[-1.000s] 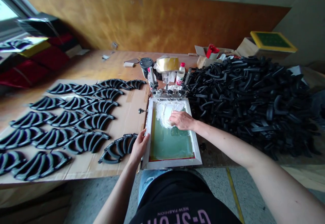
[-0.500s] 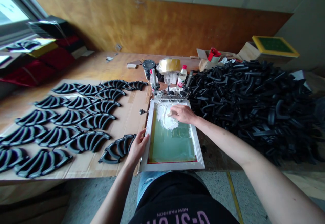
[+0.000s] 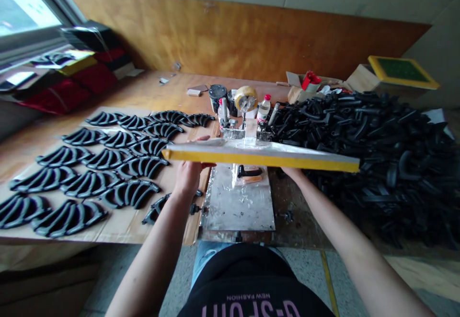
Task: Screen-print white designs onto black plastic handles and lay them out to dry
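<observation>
A screen-printing frame (image 3: 260,158) is tilted up on its hinge, its yellow-taped front edge facing me. My left hand (image 3: 189,175) is closed around the frame's left end, thumb below and fingertips showing above. Only the wrist side of my right hand (image 3: 293,172) appears; the frame hides its fingers. A pale, flat, squeegee-like block (image 3: 250,132) stands behind the raised edge. Under the screen is a metal base plate (image 3: 239,206) with white smears. On a small holder at its far end lies a black curved handle-like part (image 3: 249,171).
Rows of black curved parts (image 3: 86,182) lie on cardboard at left. A large heap of loose black parts (image 3: 377,154) covers the right side. Behind the hinge clamp stand red-capped bottles (image 3: 264,108), a tape roll (image 3: 246,98) and a dark tub (image 3: 217,95).
The screen frame has gone from lying flat to raised, exposing the plate and black part. My left hand moved up with it; my right hand's fingers have gone behind it.
</observation>
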The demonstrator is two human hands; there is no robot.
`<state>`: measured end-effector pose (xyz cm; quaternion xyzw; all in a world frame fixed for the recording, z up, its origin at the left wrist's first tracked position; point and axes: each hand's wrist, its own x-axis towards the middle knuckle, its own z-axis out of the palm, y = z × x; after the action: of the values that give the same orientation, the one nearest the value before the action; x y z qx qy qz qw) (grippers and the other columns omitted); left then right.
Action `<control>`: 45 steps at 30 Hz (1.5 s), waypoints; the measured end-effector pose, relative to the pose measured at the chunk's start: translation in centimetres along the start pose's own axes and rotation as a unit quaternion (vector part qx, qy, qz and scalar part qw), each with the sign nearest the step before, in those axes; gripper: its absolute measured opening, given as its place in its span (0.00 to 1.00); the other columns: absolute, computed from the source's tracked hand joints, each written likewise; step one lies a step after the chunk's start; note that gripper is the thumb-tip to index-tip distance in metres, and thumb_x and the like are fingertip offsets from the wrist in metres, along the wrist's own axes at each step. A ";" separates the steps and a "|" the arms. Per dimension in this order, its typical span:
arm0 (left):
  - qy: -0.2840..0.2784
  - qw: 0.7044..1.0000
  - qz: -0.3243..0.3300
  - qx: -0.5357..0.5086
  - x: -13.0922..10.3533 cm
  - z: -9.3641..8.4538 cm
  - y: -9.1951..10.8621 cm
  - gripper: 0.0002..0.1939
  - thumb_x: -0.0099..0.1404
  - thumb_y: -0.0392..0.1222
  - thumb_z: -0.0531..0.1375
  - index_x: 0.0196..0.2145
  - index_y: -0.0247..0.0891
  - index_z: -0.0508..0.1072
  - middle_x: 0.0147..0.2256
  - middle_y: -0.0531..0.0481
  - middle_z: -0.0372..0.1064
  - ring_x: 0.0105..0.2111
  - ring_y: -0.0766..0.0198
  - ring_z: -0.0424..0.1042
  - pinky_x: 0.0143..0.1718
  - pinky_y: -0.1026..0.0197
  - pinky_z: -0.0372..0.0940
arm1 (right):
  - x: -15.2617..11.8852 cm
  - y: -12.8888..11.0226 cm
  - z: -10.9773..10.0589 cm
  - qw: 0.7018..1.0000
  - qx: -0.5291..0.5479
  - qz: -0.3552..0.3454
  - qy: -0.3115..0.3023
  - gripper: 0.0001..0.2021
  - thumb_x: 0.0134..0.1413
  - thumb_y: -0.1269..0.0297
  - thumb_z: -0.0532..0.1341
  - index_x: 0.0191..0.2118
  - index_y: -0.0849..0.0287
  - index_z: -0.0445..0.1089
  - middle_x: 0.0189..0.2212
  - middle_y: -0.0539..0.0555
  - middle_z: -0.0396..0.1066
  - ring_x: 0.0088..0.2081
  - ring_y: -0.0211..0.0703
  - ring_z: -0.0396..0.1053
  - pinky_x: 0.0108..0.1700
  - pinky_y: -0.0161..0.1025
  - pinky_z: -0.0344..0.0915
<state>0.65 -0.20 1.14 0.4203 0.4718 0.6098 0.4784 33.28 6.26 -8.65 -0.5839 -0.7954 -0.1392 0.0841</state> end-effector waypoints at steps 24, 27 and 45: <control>0.296 0.863 -0.324 0.251 -15.8 -18.1 -11.6 0.30 0.62 0.70 0.42 0.31 0.38 0.64 0.28 0.48 0.71 0.23 0.65 0.68 0.25 0.63 0.62 | -3.2 -28.4 -1.9 0.887 0.338 -0.258 -0.179 0.15 0.65 0.56 0.58 0.52 0.56 0.73 0.43 0.57 0.76 0.49 0.49 0.69 0.51 0.43 0.63; 0.298 0.828 -0.362 0.306 -16.6 -22.6 -12.8 0.28 0.63 0.67 0.42 0.29 0.40 0.63 0.26 0.46 0.72 0.23 0.60 0.70 0.24 0.60 0.62 | -1.6 -31.8 -0.2 0.906 0.256 -0.219 -0.257 0.15 0.66 0.53 0.56 0.47 0.56 0.75 0.39 0.58 0.78 0.46 0.50 0.72 0.47 0.42 0.65; 0.163 0.791 -0.157 0.568 -15.3 -22.6 -13.8 0.20 0.72 0.53 0.48 0.51 0.47 0.74 0.57 0.45 0.66 0.52 0.57 0.69 0.44 0.60 0.64 | 2.4 -38.2 1.2 0.928 0.159 -0.182 -0.283 0.18 0.65 0.52 0.56 0.55 0.52 0.67 0.52 0.62 0.65 0.45 0.51 0.72 0.40 0.43 0.68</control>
<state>-15.67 -17.81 -17.84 0.4307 0.8638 0.2076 0.1590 -3.75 -1.85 -13.77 -0.4228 -0.8906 0.1474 -0.0792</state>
